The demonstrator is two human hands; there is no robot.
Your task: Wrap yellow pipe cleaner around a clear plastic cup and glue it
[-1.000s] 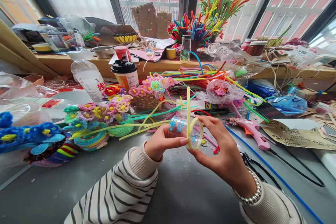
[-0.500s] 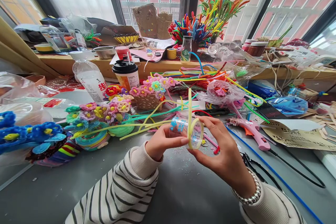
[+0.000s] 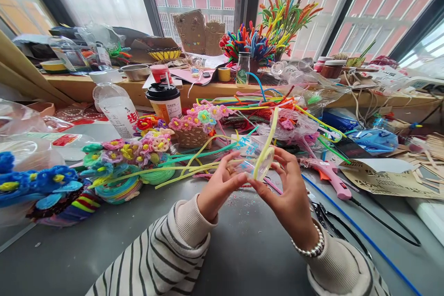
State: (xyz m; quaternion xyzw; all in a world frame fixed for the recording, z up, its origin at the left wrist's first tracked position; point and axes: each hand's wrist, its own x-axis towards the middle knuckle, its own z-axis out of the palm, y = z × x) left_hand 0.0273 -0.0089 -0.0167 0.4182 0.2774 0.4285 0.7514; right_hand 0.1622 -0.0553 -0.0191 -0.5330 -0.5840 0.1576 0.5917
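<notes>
Between my hands is a clear plastic cup with blue print, tilted on its side. A pale yellow pipe cleaner runs round its end, with one free length sticking up. My left hand is closed on the cup's side, thumb toward the banded end. With thumb and fingers my right hand grips that end at the pipe cleaner. Part of the cup is hidden by my fingers.
Flower-filled baskets stand at left, with a coffee cup and a bottle behind. At right lie a pink glue gun, black pliers and a long blue pipe cleaner. Loose pipe cleaners are heaped behind my hands.
The cup has turned and tipped upward in my hands. The pipe cleaner's free length now leans right instead of standing straight. Both hands have shifted their hold.
</notes>
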